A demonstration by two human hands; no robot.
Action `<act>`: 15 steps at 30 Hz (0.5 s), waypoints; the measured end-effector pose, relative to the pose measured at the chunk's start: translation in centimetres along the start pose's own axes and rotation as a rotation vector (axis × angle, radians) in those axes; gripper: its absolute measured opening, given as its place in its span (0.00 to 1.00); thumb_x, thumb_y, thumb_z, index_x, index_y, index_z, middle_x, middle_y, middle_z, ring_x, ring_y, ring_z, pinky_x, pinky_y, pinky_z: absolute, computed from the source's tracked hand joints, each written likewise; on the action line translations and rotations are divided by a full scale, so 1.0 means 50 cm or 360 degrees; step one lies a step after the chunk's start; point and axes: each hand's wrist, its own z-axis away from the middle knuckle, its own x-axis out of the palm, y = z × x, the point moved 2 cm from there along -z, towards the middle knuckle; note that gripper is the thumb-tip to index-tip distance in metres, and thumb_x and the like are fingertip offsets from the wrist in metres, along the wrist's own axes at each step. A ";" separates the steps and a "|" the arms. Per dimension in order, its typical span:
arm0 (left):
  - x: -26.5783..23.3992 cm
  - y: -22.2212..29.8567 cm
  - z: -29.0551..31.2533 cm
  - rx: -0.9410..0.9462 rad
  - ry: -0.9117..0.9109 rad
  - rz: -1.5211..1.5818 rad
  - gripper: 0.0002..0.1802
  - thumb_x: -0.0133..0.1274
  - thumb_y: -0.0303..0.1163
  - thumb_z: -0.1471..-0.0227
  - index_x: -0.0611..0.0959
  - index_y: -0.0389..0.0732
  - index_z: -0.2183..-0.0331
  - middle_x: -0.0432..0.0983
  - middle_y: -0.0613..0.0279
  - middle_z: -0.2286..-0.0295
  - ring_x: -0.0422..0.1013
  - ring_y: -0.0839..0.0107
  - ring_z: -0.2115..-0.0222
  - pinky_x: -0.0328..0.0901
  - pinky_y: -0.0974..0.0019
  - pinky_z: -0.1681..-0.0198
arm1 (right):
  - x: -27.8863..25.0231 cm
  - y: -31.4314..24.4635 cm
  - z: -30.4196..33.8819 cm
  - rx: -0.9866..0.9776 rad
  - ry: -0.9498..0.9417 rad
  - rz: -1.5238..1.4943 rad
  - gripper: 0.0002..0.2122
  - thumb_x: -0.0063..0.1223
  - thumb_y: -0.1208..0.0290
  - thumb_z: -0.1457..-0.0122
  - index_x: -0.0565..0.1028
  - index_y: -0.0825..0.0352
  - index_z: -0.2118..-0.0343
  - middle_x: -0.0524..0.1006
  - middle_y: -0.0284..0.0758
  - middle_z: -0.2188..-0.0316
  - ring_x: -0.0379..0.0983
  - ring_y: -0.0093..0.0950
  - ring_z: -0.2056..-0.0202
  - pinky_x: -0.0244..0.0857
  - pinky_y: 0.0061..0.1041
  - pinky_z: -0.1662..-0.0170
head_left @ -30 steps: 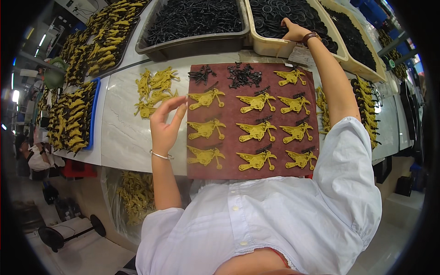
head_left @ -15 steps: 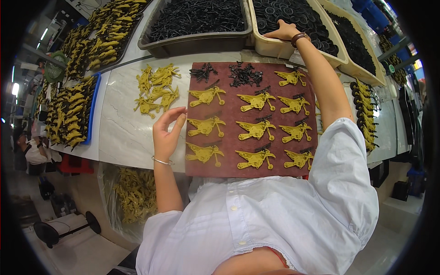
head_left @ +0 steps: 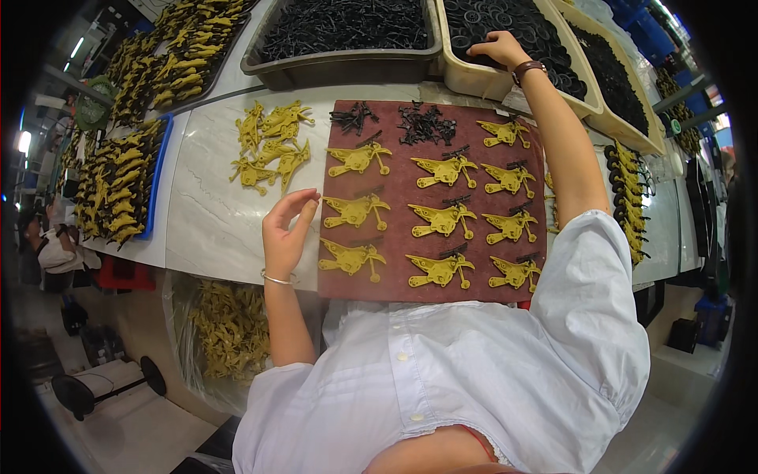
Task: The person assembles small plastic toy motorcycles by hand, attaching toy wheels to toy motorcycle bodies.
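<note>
My right hand (head_left: 500,50) reaches over the near left corner of a cream bin (head_left: 474,79) heaped with black rings (head_left: 483,17). Its fingers are curled together at the rings; what they grip, if anything, is hidden. My left hand (head_left: 286,233) hovers by the left edge of a maroon mat (head_left: 395,182), thumb and fingers slightly apart, nothing visible in them. Rows of yellow bird-shaped plastic parts (head_left: 442,221) lie on the mat, with small black pins (head_left: 454,201) beside them. Two piles of black pins (head_left: 426,125) sit along its far edge.
Loose yellow parts (head_left: 272,146) lie left of the mat. A dark bin (head_left: 347,71) of small black pieces stands at the back, another cream bin (head_left: 632,130) at right. A blue tray (head_left: 162,178) of yellow-and-black assemblies is at left. A plastic bag (head_left: 225,332) of yellow parts hangs below the table.
My right hand's fingers have curled in, and the hand has shifted slightly within the bin of rings. My left hand stays nearly where it was. The whole view has shifted a little.
</note>
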 end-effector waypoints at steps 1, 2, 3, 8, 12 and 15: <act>-0.001 -0.001 0.000 -0.0005 0.0006 0.0013 0.12 0.55 0.26 0.46 0.80 0.32 0.59 0.79 0.58 0.64 0.74 0.74 0.61 0.66 0.71 0.55 | -0.006 0.015 -0.002 0.0001 0.0002 0.0003 0.20 0.70 0.53 0.65 0.76 0.66 0.81 0.72 0.32 0.83 0.68 0.26 0.77 0.64 0.29 0.70; 0.001 0.000 0.000 -0.0003 0.0002 0.0017 0.12 0.55 0.26 0.46 0.80 0.32 0.59 0.79 0.58 0.64 0.74 0.74 0.61 0.66 0.71 0.55 | -0.013 0.032 -0.003 0.0090 0.0048 -0.0112 0.20 0.71 0.54 0.65 0.76 0.66 0.81 0.72 0.32 0.83 0.68 0.25 0.78 0.64 0.28 0.70; 0.000 0.001 0.001 -0.0012 0.0000 0.0043 0.12 0.55 0.26 0.46 0.80 0.32 0.59 0.79 0.58 0.63 0.74 0.74 0.61 0.66 0.71 0.55 | -0.017 0.022 0.004 0.0173 0.0086 -0.0227 0.19 0.71 0.55 0.65 0.76 0.66 0.81 0.73 0.31 0.83 0.68 0.25 0.78 0.65 0.27 0.71; 0.007 0.007 0.002 -0.0025 -0.0016 0.0168 0.12 0.55 0.26 0.45 0.79 0.32 0.59 0.79 0.58 0.63 0.74 0.74 0.61 0.66 0.71 0.54 | -0.066 -0.041 0.061 0.0334 -0.0115 -0.0697 0.10 0.68 0.67 0.55 0.76 0.64 0.79 0.75 0.28 0.72 0.74 0.23 0.68 0.80 0.28 0.64; 0.027 0.013 -0.004 -0.0018 -0.0110 0.0278 0.13 0.54 0.27 0.44 0.79 0.32 0.58 0.78 0.58 0.62 0.73 0.74 0.60 0.67 0.72 0.55 | -0.076 -0.013 0.071 0.0406 -0.0271 -0.0699 0.11 0.68 0.63 0.54 0.76 0.61 0.76 0.76 0.26 0.75 0.73 0.18 0.72 0.74 0.21 0.66; 0.034 0.017 -0.001 -0.0001 -0.0153 0.0314 0.13 0.54 0.27 0.44 0.78 0.32 0.57 0.78 0.59 0.62 0.73 0.75 0.60 0.67 0.72 0.55 | -0.082 -0.004 0.082 0.0470 -0.0199 -0.0823 0.10 0.68 0.63 0.53 0.77 0.61 0.74 0.76 0.25 0.72 0.74 0.18 0.68 0.74 0.21 0.63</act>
